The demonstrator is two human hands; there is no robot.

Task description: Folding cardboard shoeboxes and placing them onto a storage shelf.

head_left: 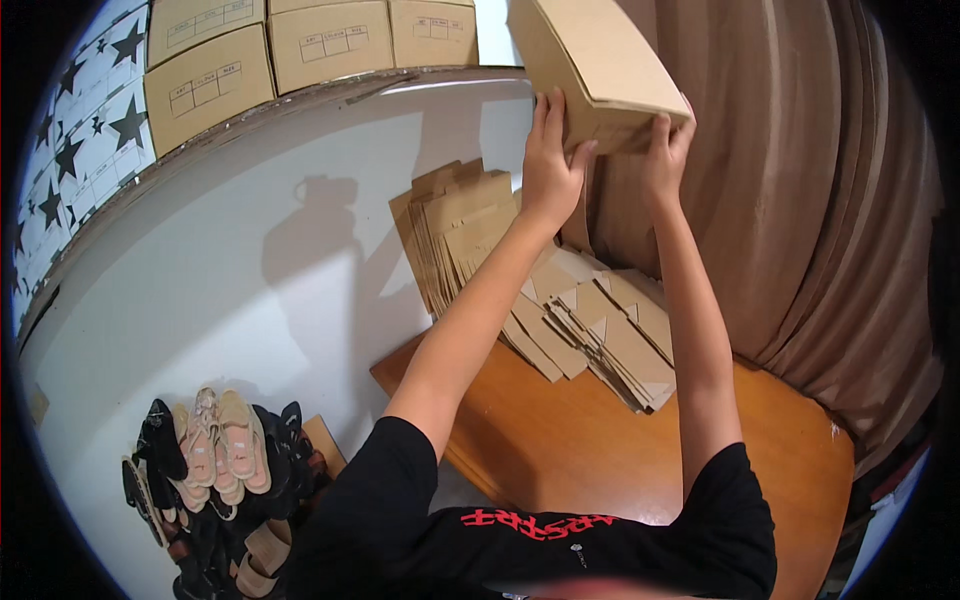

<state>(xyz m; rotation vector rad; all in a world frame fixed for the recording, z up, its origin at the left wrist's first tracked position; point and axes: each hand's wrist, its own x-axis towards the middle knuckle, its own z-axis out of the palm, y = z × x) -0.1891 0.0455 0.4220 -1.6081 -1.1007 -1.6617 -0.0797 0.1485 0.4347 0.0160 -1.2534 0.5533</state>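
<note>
Both my arms reach up and forward, holding a closed brown cardboard box (605,60) at the top of the view, in front of the curtain. My left hand (553,165) grips its left side near the bottom, fingers up along the wall and thumb at the lower edge. My right hand (667,150) holds the near right corner, with its fingers bent against the end. The box's far end runs out of the picture. Below my arms, flattened cardboard blanks (610,325) lie in a loose pile on the wooden table.
More folded cardboard (465,225) leans against the white wall (200,300). On a shelf (330,100) at upper left stand several brown boxes (330,45) and white star-patterned boxes (90,140). Sandals (235,450) hang in a cluster at lower left. A brown curtain (790,180) borders the orange-brown table (590,460).
</note>
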